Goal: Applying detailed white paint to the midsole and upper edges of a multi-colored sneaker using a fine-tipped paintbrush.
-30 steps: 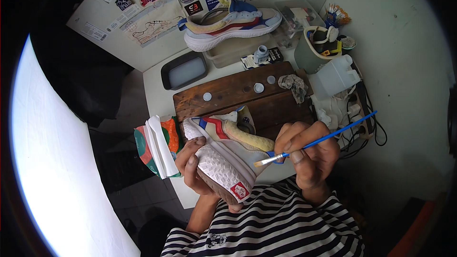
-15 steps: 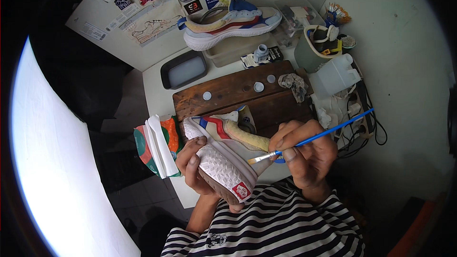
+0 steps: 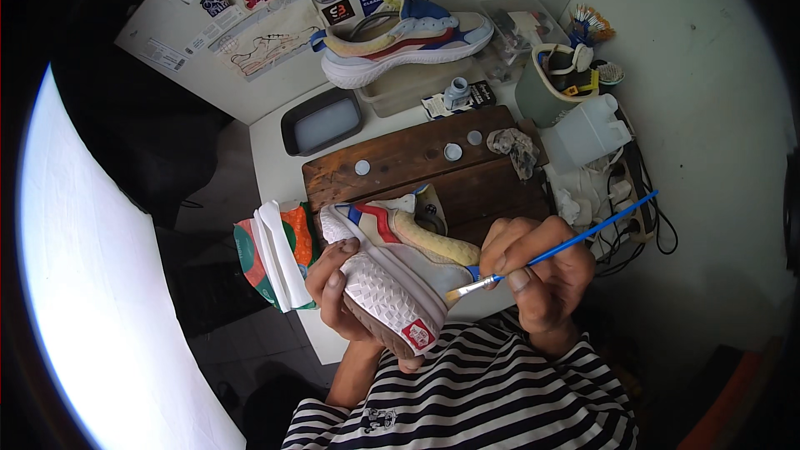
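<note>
A sneaker (image 3: 383,283) in cream, red, yellow and blue is tilted with its white patterned sole toward me. My left hand (image 3: 337,300) grips it around the sole, fingers curled over the left side. My right hand (image 3: 546,275) holds a thin blue paintbrush (image 3: 604,225) in a closed grip, near the shoe's heel. The brush's pale bristle tip is at the white midsole edge, low on the right side of the upper.
Behind lie a wooden board (image 3: 392,158) with small lids, a dark tray (image 3: 321,125), a second sneaker (image 3: 400,58), a small bottle (image 3: 456,96), a brush-filled bin (image 3: 542,96), a jug (image 3: 583,137) and cables (image 3: 662,225). A tissue pack (image 3: 279,258) is left.
The brush tip moved slightly left along the shoe half a second ago, then back right and a little lower, with my right hand following. My left hand and the shoe are nearly unchanged.
</note>
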A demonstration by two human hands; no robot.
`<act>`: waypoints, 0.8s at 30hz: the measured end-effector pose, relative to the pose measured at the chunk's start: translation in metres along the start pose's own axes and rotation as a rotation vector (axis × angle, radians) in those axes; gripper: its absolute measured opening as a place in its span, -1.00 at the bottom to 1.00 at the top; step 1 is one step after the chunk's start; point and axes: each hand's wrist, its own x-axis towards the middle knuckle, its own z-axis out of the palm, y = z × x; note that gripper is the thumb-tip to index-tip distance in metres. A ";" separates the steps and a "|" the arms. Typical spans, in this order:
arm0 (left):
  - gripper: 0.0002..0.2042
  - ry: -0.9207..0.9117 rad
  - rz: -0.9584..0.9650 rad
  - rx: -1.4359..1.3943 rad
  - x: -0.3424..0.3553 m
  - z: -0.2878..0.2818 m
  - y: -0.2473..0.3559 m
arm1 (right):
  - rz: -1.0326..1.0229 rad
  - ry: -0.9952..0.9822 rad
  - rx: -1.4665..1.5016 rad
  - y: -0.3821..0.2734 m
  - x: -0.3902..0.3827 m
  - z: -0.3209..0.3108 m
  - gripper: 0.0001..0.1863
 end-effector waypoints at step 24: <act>-0.42 0.011 0.021 0.022 -0.004 0.005 -0.004 | -0.030 0.032 -0.261 -0.004 -0.001 -0.017 -0.90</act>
